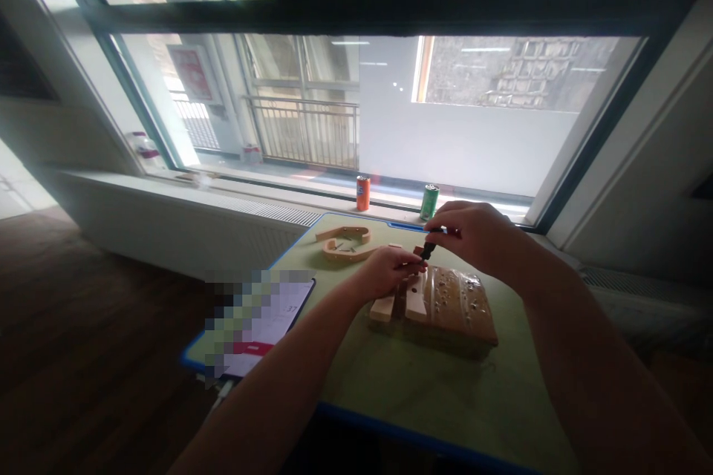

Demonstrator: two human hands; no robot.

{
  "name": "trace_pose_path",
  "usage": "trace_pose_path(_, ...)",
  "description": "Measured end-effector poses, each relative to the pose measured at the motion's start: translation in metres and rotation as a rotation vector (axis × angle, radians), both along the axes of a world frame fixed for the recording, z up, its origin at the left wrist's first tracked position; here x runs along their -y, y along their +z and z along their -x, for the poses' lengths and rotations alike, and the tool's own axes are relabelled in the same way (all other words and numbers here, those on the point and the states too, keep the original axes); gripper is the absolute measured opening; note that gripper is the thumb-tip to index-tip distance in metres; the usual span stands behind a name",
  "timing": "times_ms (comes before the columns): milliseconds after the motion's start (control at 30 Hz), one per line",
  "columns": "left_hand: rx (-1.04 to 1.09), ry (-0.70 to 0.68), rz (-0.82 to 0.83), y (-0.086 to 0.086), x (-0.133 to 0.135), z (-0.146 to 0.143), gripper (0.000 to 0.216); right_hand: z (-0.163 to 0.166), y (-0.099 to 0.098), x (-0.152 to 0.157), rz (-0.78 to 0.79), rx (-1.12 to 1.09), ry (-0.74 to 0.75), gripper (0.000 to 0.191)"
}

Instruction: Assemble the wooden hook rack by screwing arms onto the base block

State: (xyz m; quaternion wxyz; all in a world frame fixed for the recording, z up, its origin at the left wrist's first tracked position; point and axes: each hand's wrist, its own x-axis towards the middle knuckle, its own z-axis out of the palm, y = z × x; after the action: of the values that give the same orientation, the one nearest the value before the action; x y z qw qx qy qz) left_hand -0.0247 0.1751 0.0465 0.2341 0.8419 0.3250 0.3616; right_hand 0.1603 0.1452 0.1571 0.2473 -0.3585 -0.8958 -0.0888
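My right hand [473, 236] is curled shut around a small dark tool [428, 249], whose tip points down toward my left hand [390, 267]. The left hand's fingers are pinched on the upper end of a pale wooden piece [415, 302]. I cannot tell exactly where the tool's tip meets it. A second pale wooden slat [384, 308] lies just beside that piece, on its left. Both rest against a brown board [460, 300] dotted with small holes or fasteners, which lies flat on the green counter [423, 393]. Farther back on the counter sit curved wooden parts [345, 243], with a few small pins between them. At the left corner lies a white sheet [278, 315], partly blurred. On the window sill beyond stand an orange can [363, 193] and a green can [429, 202], near each other but apart.
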Motion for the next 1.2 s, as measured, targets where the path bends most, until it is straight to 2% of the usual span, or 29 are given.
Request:
trace_pose_path(200, 0.011, 0.043, 0.028, -0.002, 0.000, 0.000, 0.024, 0.003, -0.002, -0.001, -0.049, 0.071, -0.189, 0.044)
trace_pose_path(400, -0.028, 0.038, -0.001, 0.001, 0.001, 0.000, 0.025, 0.001, -0.001, 0.000, -0.019, 0.044, -0.046, 0.025)
trace_pose_path(600, 0.010, 0.055, 0.007, 0.000, 0.002, -0.001, 0.026, 0.004, -0.002, -0.002, -0.067, 0.080, -0.218, 0.046)
trace_pose_path(700, -0.020, 0.062, -0.022, 0.002, 0.005, -0.001, 0.025, 0.004, -0.001, 0.001, -0.057, 0.033, -0.132, 0.034)
trace_pose_path(800, -0.039, 0.054, -0.037, 0.004, 0.007, -0.003, 0.025, 0.004, 0.000, 0.001, -0.012, 0.079, -0.030, 0.025)
trace_pose_path(933, -0.004, 0.094, -0.026, 0.002, 0.005, -0.004, 0.029, 0.008, -0.004, -0.003, -0.067, 0.146, -0.156, 0.042)
trace_pose_path(1000, 0.017, 0.094, -0.017, 0.001, 0.004, -0.003, 0.029, 0.011, -0.007, -0.003, -0.090, 0.132, -0.165, 0.046)
trace_pose_path(1200, -0.014, 0.050, -0.007, 0.001, 0.004, 0.000, 0.031, 0.011, -0.006, 0.003, -0.005, 0.076, -0.068, 0.028)
